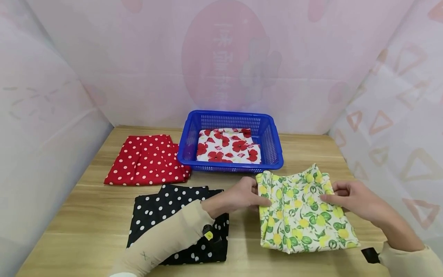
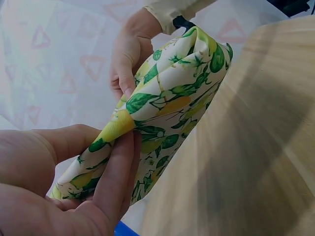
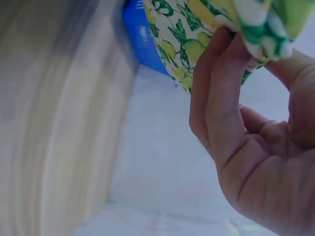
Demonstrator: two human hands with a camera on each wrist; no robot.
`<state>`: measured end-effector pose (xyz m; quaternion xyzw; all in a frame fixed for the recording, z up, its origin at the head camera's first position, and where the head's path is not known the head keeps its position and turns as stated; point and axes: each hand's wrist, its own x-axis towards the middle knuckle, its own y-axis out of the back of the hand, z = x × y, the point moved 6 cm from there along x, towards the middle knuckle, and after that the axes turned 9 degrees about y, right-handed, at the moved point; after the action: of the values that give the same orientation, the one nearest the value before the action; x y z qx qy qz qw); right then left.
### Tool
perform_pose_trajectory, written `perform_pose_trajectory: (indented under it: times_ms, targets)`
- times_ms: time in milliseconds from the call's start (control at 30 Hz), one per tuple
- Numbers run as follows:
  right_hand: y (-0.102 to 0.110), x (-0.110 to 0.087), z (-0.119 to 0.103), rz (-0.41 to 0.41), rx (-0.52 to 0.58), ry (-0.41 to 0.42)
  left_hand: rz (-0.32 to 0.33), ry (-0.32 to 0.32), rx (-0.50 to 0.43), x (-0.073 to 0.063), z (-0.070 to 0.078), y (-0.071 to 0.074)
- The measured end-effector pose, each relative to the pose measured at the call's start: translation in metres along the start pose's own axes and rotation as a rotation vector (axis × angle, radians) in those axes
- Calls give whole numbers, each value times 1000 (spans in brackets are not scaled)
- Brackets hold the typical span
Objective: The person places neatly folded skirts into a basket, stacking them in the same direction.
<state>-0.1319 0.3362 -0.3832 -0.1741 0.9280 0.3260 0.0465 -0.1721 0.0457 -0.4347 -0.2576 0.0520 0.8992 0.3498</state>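
A folded cloth with a lemon print (image 1: 304,215) is held by both hands over the right part of the table. At its left side my left hand (image 1: 243,196) pinches the edge, thumb on top and fingers beneath. My right hand (image 1: 360,202) grips the opposite side the same way. From the left wrist view, the cloth (image 2: 167,98) looks tilted and lifted off the wood, and the left fingers (image 2: 115,177) press its underside. In the right wrist view, curled fingers (image 3: 226,93) hold the cloth's edge (image 3: 189,44).
A blue plastic basket (image 1: 230,167) stands at the back, with a folded poppy-print cloth (image 1: 228,148) inside. To its left lies a red polka-dot cloth (image 1: 145,161), partly against the basket. A black polka-dot cloth (image 1: 155,207) lies under the left forearm. Printed curtains enclose the table (image 1: 76,223).
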Motion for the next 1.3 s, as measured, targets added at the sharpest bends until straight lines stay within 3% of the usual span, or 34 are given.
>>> perform_pose_trajectory:
  times_ms: [267,467,600,800,967,1300]
  targets:
    - [16,0,-38,37,-103,77,25,-68,36,-25,29,15]
    - [23,19,-59,65,-125,82,90,-68,56,-38,50,41]
    - [25,40,-71,74,-130,65,158,-67,95,-42,64,64]
    - [23,74,-85,75,-134,39,243,-81,68,-46,79,103]
    - [19,106,-96,61,-109,17,352,-71,97,-50,89,138]
    - [10,176,-110,79,0,17,581,-57,107,-37,101,202]
